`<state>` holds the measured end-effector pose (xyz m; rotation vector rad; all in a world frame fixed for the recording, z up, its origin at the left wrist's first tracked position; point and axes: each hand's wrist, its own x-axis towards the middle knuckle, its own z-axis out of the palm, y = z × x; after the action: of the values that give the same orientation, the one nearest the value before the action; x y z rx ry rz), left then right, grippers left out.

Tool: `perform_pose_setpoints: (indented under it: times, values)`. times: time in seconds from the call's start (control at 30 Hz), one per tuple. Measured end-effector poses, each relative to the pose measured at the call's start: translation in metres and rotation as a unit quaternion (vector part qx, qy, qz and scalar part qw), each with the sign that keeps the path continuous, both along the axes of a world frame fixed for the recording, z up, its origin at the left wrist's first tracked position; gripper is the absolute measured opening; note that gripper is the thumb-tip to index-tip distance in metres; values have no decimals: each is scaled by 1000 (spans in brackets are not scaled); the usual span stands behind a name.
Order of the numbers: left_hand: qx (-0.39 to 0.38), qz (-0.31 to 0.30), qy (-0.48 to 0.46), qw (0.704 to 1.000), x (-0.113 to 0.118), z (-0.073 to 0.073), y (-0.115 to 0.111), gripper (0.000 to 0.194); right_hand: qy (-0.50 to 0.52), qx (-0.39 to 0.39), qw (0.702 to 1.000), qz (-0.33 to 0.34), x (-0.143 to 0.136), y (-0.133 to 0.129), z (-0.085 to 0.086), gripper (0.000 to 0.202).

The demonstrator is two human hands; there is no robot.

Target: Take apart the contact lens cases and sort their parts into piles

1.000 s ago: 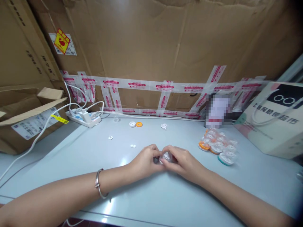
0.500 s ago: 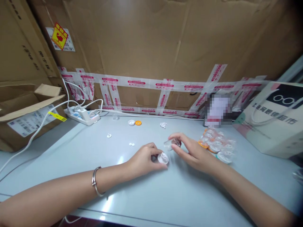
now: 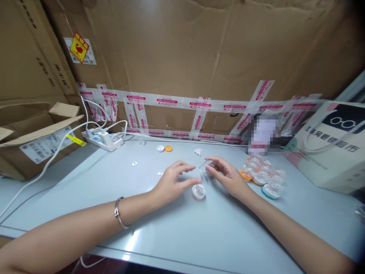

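Observation:
My left hand (image 3: pixel 176 180) is open, thumb and fingers apart, just above and left of a small round white base (image 3: pixel 199 192) with white parts on top. That base rests on the table. Between the fingers of my right hand (image 3: pixel 225 173) is a clear plastic cup (image 3: pixel 203 167), partly hidden by the fingers and blurred. Two tiny white discs (image 3: pixel 160 173) lie beside my left hand. Farther back are a small white disc with a peg (image 3: pixel 134 163), a white ring (image 3: pixel 160 148), an orange ring (image 3: pixel 168 148) and a little pile of white pieces (image 3: pixel 198 151).
Right of my right hand lies a cluster of clear-domed pieces with coloured bases (image 3: pixel 265 173). Behind it are a blurred-out upright object (image 3: pixel 262 135) and a paper bag (image 3: pixel 327 152). A power strip (image 3: pixel 104 140) and open cardboard box (image 3: pixel 40 140) stand left. A large carton (image 3: pixel 171 49) walls the back.
My left hand has let go of the round white base, which now sits on the table, and its fingers have opened. My right hand still holds the clear cup. The view has shifted slightly.

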<state>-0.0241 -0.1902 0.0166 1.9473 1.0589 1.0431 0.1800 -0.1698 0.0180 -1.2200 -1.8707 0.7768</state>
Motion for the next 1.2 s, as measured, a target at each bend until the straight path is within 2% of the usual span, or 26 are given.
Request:
perform_pose_setpoints:
  times: [0.1, 0.17, 0.23, 0.33, 0.4, 0.5, 0.57, 0.63, 0.67, 0.73, 0.8, 1.0, 1.1, 1.2]
  values:
    - [53, 5, 9, 999, -3, 9, 10, 39, -38, 34, 999, 7, -8, -5, 9, 36]
    - [63, -28, 30, 997, -1, 14, 17, 49, -29, 42, 998, 28, -13, -6, 11, 36]
    - [72, -64, 56, 994, 2, 17, 22, 51, 3, 35, 998, 43, -16, -6, 9, 36]
    - [101, -98, 102, 985, 8, 23, 27, 37, 74, -7, 997, 36, -18, -5, 6, 33]
    - [129, -99, 118, 980, 5, 27, 32, 31, 115, -37, 992, 27, -18, -6, 7, 36]
    - [160, -42, 126, 978, -20, 36, 52, 36, 138, -61, 988, 18, -13, -7, 10, 40]
    - [180, 42, 163, 969, -50, 43, 75, 36, 120, -84, 989, 28, -6, -8, 11, 38]
    - [180, 114, 265, 940, -84, 49, 100, 30, 84, -118, 988, 58, 2, -8, 10, 37]
    - [167, 130, 325, 922, -99, 50, 112, 29, 61, -132, 987, 75, 5, -9, 10, 38]
    - [147, 148, 362, 909, -122, 47, 131, 27, 17, -141, 985, 100, 9, -10, 8, 38]
    - [138, 162, 380, 900, -133, 39, 145, 26, -18, -136, 984, 112, 9, -11, 8, 37]
    - [137, 158, 404, 891, -129, 14, 160, 25, -78, -124, 980, 133, 8, -15, 12, 42]
    - [140, 148, 410, 889, -128, 9, 163, 24, -120, -99, 978, 139, 7, -16, 11, 51]
    - [144, 148, 412, 887, -126, 12, 162, 28, -139, -68, 977, 148, 5, -18, 8, 51]
